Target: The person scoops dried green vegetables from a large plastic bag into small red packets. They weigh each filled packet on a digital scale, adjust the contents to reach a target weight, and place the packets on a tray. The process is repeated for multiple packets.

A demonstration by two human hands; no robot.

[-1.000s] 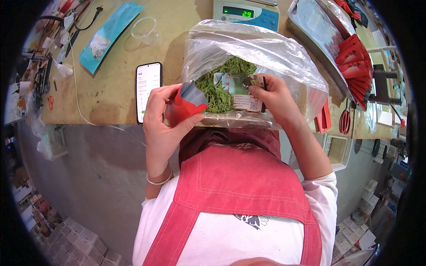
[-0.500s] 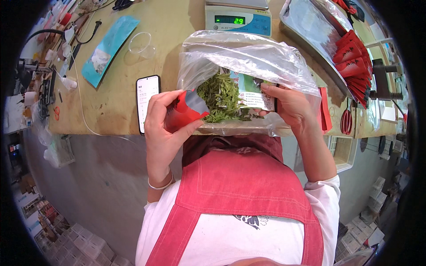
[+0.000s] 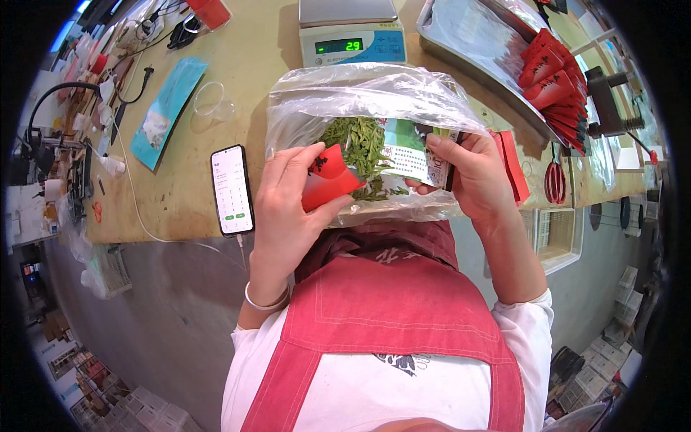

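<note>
My left hand (image 3: 288,198) grips a small red pouch (image 3: 327,178) at the mouth of a large clear plastic bag (image 3: 367,97) that lies on the wooden bench. Inside the bag is a heap of green dried leaves (image 3: 360,144). My right hand (image 3: 475,173) holds a folded green and white printed card (image 3: 410,157) with a dark edge, tilted over the leaves beside the red pouch. The two hands are close together, just above the bench's front edge.
A digital scale (image 3: 353,32) with a lit green display stands behind the bag. A phone (image 3: 232,189) with a lit screen lies to the left, a cable trailing from it. A metal tray (image 3: 461,43) and several red pouches (image 3: 558,68) sit at right. Red scissors (image 3: 556,181) lie nearby.
The view has tilted down a little, so the bench has slid upward. My right hand has brought the printed card over the leaves and closer to the red pouch.
</note>
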